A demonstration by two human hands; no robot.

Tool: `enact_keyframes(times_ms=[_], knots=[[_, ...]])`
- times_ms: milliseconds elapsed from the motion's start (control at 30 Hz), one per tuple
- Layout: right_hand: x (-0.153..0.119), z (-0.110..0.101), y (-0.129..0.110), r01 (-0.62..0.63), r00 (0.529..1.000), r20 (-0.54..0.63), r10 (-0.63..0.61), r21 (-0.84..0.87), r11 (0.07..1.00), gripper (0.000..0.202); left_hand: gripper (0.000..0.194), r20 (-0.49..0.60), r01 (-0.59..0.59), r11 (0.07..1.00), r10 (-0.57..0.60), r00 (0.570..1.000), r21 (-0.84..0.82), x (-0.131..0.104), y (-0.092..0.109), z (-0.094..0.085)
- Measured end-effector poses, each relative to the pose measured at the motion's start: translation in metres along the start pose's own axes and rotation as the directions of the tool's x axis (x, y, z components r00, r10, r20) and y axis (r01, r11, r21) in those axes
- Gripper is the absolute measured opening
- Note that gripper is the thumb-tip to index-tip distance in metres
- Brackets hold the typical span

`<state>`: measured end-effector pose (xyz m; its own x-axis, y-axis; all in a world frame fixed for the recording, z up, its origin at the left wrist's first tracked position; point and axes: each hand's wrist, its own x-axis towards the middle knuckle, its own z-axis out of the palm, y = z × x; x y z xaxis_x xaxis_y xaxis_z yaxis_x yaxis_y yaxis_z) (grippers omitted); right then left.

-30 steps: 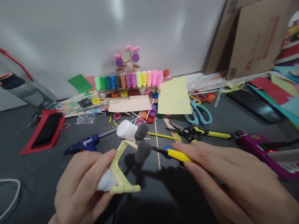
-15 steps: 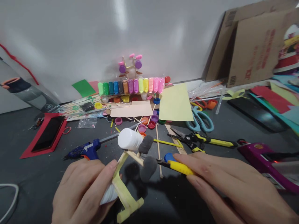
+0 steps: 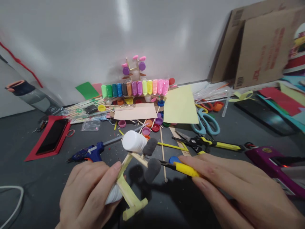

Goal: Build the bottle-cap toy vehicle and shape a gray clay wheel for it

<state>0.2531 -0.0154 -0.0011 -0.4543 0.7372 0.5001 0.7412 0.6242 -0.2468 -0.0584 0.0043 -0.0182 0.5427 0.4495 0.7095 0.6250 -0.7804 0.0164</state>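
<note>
Model (image 3: 129, 192): we hold it above the tabletop (image 3: 45, 184), its pale yellow frame tilted, with a white bottle (image 3: 133, 141) uppermost and 2 dark gray lumps (image 3: 152, 170) at its right.
Left hand (image 3: 89, 190): our grip is wrapped around the model's lower white piece (image 3: 113, 194), thumb against the frame.
Right hand (image 3: 238, 181): our grip pinches a yellow-handled tool (image 3: 188, 169); its dark tip meets or nearly meets the lower lump, we cannot tell which.
Glue gun (image 3: 90, 152): we see it lying behind the left hand.
Cutters (image 3: 212, 142): beyond our right hand, near blue scissors (image 3: 203, 119).
Clay packs (image 3: 134, 88): we see a colorful row near the wall.
Phone (image 3: 53, 136): on red paper (image 3: 42, 136), far left.
</note>
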Motion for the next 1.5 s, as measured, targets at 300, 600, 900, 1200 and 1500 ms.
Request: enact_keyframes(times_ms=[300, 600, 900, 1200, 1500], knots=[[0.015, -0.001, -0.002, 0.041, 0.998, 0.045, -0.042, 0.013, 0.999, 0.025, 0.057, -0.024, 0.106, 0.991, -0.108, 0.994, -0.084, -0.008, -0.001, 0.007], [0.020, 0.008, 0.010, -0.160, 0.968, 0.206, 0.144, 0.061, 0.985, 0.023, 0.028, 0.419, 0.582, -0.158, -0.839, 0.346, -0.797, 0.009, 0.012, 0.015], [0.031, -0.006, 0.018, -0.384, 0.923, 0.141, 0.358, 0.400, 0.832, 0.029, 0.025, 0.798, 0.273, -0.755, -0.521, 0.303, -0.596, 0.014, 0.014, 0.004], [0.029, 0.014, -0.001, -0.405, 0.914, 0.241, 0.327, 0.588, 0.700, 0.030, 0.030, 0.711, 0.041, -0.841, -0.429, 0.557, -0.540, 0.015, 0.023, 0.018], [0.030, 0.023, -0.023, -0.233, 0.971, 0.112, 0.209, 0.611, 0.757, 0.029, 0.023, 0.765, 0.061, -0.919, -0.285, 0.578, -0.389, 0.020, 0.036, 0.021]])
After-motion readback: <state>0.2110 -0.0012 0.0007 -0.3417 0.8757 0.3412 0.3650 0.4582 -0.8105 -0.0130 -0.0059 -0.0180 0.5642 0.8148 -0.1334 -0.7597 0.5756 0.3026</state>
